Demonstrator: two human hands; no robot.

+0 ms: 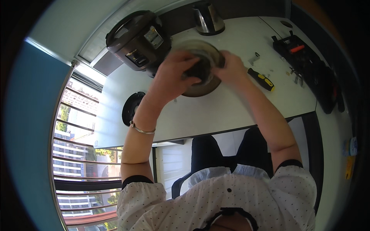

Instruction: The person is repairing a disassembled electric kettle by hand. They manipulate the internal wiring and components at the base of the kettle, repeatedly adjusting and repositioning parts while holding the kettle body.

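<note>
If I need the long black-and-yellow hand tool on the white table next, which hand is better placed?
Right hand, probably: the tool lies just to its right, while the left hand is across the blurred, round, brownish object.

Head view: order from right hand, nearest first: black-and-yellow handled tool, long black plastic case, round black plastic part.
1. Black-and-yellow tool, just right of right hand
2. Black case, farther right
3. Round black part, lower left
</note>
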